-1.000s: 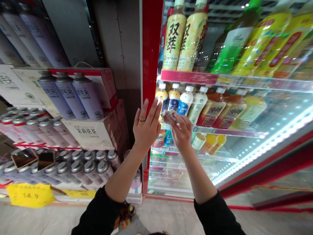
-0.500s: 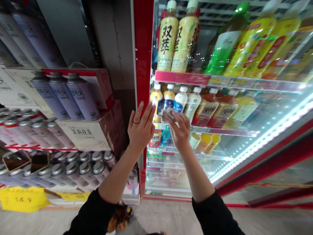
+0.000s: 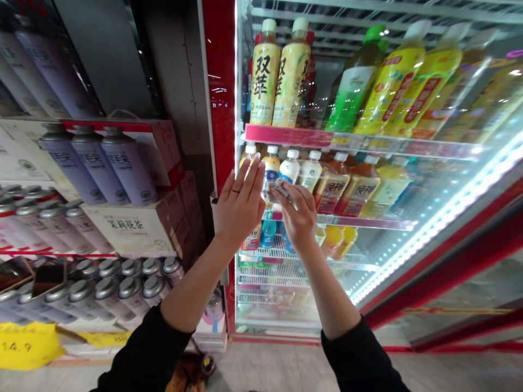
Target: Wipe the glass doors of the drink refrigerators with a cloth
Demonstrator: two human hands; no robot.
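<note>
My left hand [image 3: 241, 209] is raised with its fingers stretched out, a ring on one of them, and holds nothing. It is before the glass front of a drinks fridge, overlapping the small bottles at the left. Whether the palm touches the glass I cannot tell. Close beside it on the right, my right hand [image 3: 300, 215] pinches a crumpled greyish-white tissue [image 3: 271, 190]. The tissue is in front of a yellow-and-blue bottle [image 3: 272, 163] and a white-capped white-and-blue bottle [image 3: 290, 166], hiding their lower parts.
Tall yellow bottles [image 3: 265, 81] and a green-capped bottle [image 3: 354, 81] stand on the upper fridge shelf. A red frame [image 3: 220, 98] edges the fridge. Purple bottles [image 3: 125, 166], boxes [image 3: 131, 228] and rows of cans [image 3: 131, 291] fill the left display. Yellow price tags [image 3: 30, 345] hang below.
The view has shifted, so the fridge and shelves appear further left. My right hand has moved slightly across the bottles with the tissue. My left hand stays stretched out, now closer to the right hand.
</note>
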